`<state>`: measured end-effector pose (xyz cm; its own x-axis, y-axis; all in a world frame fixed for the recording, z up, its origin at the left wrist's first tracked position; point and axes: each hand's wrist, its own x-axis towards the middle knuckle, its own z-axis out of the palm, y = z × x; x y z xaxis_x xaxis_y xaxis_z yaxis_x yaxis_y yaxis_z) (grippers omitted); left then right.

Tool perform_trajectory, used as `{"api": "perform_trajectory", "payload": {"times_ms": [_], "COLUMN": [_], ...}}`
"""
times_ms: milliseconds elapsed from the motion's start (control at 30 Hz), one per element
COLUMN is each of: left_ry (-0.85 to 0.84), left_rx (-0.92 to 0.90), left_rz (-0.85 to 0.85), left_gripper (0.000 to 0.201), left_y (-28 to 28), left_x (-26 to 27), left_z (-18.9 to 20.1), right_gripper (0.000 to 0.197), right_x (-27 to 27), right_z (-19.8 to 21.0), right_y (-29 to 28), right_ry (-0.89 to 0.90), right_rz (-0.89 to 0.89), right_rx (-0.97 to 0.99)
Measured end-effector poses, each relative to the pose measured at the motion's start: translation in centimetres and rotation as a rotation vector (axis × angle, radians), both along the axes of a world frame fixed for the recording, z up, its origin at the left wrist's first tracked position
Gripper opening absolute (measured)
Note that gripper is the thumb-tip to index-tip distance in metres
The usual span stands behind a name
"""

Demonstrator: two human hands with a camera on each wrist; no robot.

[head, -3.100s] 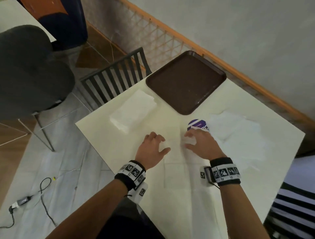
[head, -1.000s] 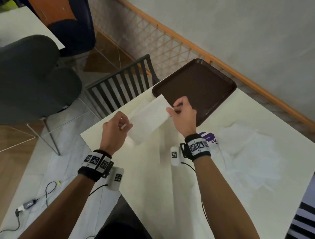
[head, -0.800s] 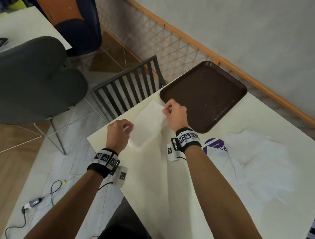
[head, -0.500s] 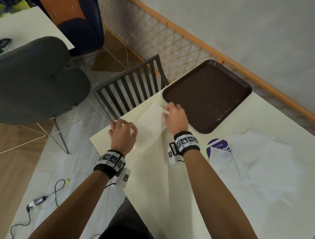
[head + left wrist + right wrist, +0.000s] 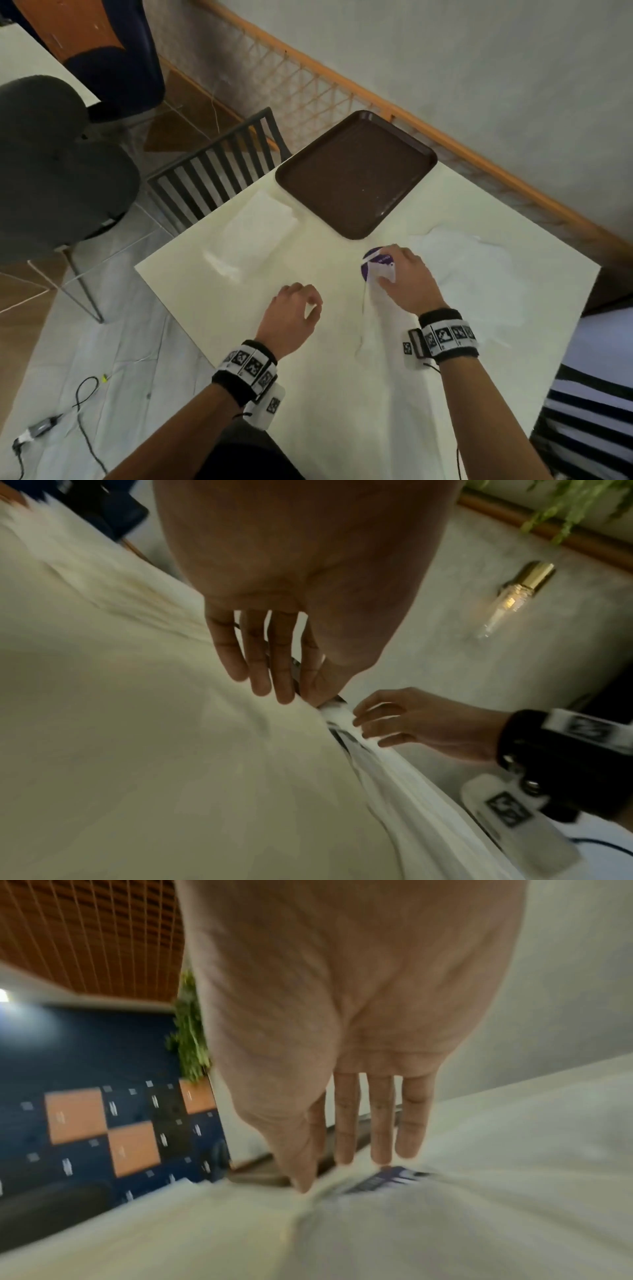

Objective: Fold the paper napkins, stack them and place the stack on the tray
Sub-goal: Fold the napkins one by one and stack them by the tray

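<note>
Cream table [image 5: 342, 394], brown tray [image 5: 356, 174] empty; right hand [image 5: 407, 284] pinches flimsy loose napkin [image 5: 380, 301] at its corner, left hand [image 5: 291, 318] relaxed, empty; tears easily, so lift by edges.

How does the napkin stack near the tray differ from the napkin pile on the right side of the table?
The folded stack lies flat with squared edges; the loose pile is spread and rumpled. No hand touches the stack, while the right hand rests at the pile's near edge, over a purple label. The stack covers less table than the pile. Both are white paper, on the table, off the tray.
</note>
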<state>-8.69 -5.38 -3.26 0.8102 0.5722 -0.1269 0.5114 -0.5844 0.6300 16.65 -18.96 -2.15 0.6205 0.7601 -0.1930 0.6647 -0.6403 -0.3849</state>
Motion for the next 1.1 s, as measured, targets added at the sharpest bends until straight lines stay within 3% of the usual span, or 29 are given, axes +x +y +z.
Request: {"api": "perform_trajectory", "payload": {"times_ms": [67, 100, 233, 333, 400, 467, 500, 633, 767, 900, 967, 1067, 1100], "left_ry": [0.013, 0.017, 0.015, -0.044, -0.104, -0.201, -0.256, -0.364, -0.454, -0.480, -0.477, -0.435, -0.402], "left_rx": [-0.024, -0.034, -0.011, -0.078, -0.122, -0.043, 0.001, 0.010, -0.086, -0.139, -0.102, -0.111, -0.098], "left_rz": [-0.062, -0.078, -0.093, -0.090, -0.075, -0.069, -0.066, -0.045, 0.002, 0.111, 0.164, 0.222, 0.215], "left_gripper": [0.006, 0.009, 0.044, 0.075, 0.067, 0.040, 0.035, 0.022, 0.023, 0.019, 0.024, 0.038, 0.042], "left_y": [-1.7, -2.4, -4.7, -5.9, -6.3, -6.1, -5.8, -4.5, -3.4, -2.6, -1.9, -0.5, -0.1], "left_x": [1.1, 1.7, 4.0, 5.4, 6.0, 6.3, 6.3, 5.7, 4.7, 4.0, 3.6, 2.8, 2.5], "left_z": [-0.1, -0.1, 0.0, 1.0, 2.2, 3.6, 4.5, 8.6, 11.4, 12.5, 12.4, 12.1, 11.9], "right_gripper": [0.084, 0.084, 0.045, 0.037, 0.034, 0.026, 0.025, 0.037, 0.050, 0.060, 0.045, 0.005, 0.008], "right_x": [1.2, 1.4, 0.6, -0.8, -1.7, -2.3, -2.5, -2.6, -2.6, -4.9, -6.0, -6.8, -6.9], "right_z": [-0.5, -0.6, 0.1, 1.6, 3.7, 6.5, 7.9, 11.3, 9.0, 5.2, 4.7, 5.3, 5.7], "right_y": [-1.1, -1.2, -1.1, -1.8, -2.3, -2.9, -3.2, -4.9, -6.4, -6.4, -5.9, -5.1, -4.8], "right_ry": [0.013, 0.017, -0.053, 0.000, 0.053, 0.082, 0.107, 0.404, 0.628, 1.159, 1.211, 1.182, 1.185], "right_rz": [0.039, 0.064, 0.211, 0.266, 0.276, 0.271, 0.257, 0.077, -0.167, -0.247, -0.264, -0.317, -0.356], "right_rx": [-0.178, -0.228, -0.222, -0.027, 0.110, 0.248, 0.320, 0.559, 0.684, 0.850, 0.853, 0.871, 0.890]}}
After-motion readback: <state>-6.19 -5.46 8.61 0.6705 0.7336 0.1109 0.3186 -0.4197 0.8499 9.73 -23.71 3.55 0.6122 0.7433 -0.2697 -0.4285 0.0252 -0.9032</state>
